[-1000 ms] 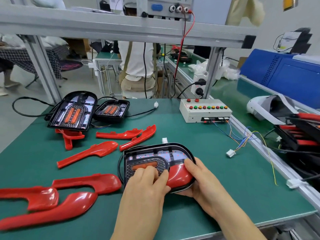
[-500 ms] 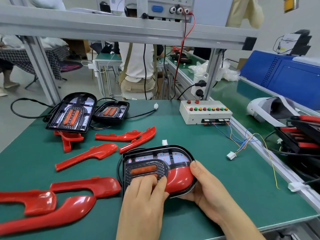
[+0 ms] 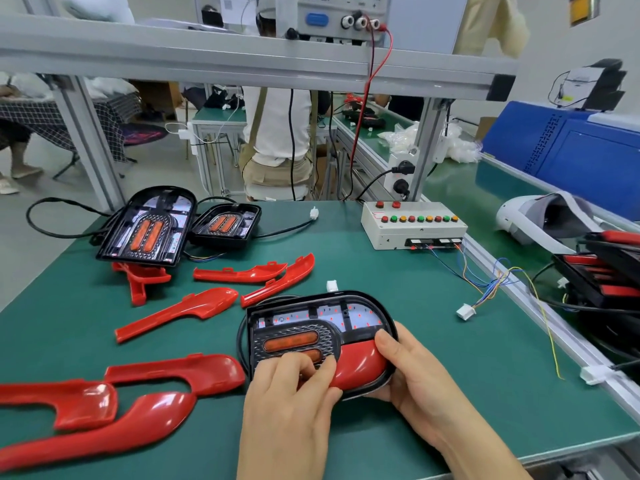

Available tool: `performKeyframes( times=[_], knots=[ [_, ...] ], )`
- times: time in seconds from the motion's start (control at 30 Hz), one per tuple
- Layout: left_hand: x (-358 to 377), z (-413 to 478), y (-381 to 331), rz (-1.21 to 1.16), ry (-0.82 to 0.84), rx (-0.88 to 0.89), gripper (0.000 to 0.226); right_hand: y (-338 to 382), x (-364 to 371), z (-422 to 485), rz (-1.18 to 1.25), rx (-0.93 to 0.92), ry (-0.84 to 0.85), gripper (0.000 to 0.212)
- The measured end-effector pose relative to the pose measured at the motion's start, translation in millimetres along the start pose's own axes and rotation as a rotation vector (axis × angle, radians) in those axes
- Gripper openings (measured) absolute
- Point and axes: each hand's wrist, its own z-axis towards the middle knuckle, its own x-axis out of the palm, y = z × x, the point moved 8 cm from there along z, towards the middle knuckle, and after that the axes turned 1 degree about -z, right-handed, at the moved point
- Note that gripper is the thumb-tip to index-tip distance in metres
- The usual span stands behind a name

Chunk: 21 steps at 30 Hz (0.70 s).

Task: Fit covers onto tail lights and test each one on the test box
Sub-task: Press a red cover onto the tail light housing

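Head view, from the left: well to the left of the grip, loose red covers (image 3: 104,420) lie on the green table (image 3: 450,393), with more of them beyond it. Behind those, far from the hands, sit two other black tail-light housings (image 3: 149,226), the bigger one propped on a cover. The left hand (image 3: 291,407) comes in from the near edge. Its fingers (image 3: 311,368) are curled down on the near-left part of the tail light (image 3: 318,323), pressing where the grille meets the cover (image 3: 360,367). That red cover sits in the near-right corner of the housing, between the two hands. The right hand (image 3: 422,386) clamps the tail light's right end, with the thumb on top at the cover's edge and the fingers tucked beneath the rim. Beyond and to the right of the grip, well apart from it, stands the test box (image 3: 412,225). Coloured wires trail from the box to a white connector (image 3: 464,311) lying on the table right of the thumb.
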Motion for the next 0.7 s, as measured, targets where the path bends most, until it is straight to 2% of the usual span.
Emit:
performKeyframes(
  times=[0.17,0.27,0.37,0.47,0.57,0.63,0.7],
  knots=[
    [-5.5,-4.5,1.7,0.01,-0.025,-0.027,0.032,-0.5,-0.8,1.6,0.003,-0.001,-0.021,0.047],
    [-15.7,-9.3,25.7,-0.119,-0.034,-0.191,0.033,-0.4,-3.4,2.1,0.035,0.006,-0.027,0.044],
    [-15.4,-20.6,64.1,-0.438,-0.062,-0.624,0.017,1.1,-6.4,3.1,0.097,0.012,-0.035,0.048],
    [16.7,-42.5,78.7,-0.862,0.035,-1.01,0.034,1.0,-6.0,3.4,0.129,0.016,-0.027,0.053],
    [37.8,-46.7,71.5,-1.14,0.183,-1.15,0.023,1.5,-4.5,2.6,0.135,0.012,-0.013,0.051],
    [41.7,-44.7,65.8,-1.297,0.197,-1.186,0.021,2.9,-4.4,2.5,0.13,0.004,-0.01,0.05],
    [40.5,-42.5,64.2,-1.334,0.182,-1.17,0.022,4.3,-4.9,2.7,0.118,-0.005,-0.021,0.051]
  ],
)
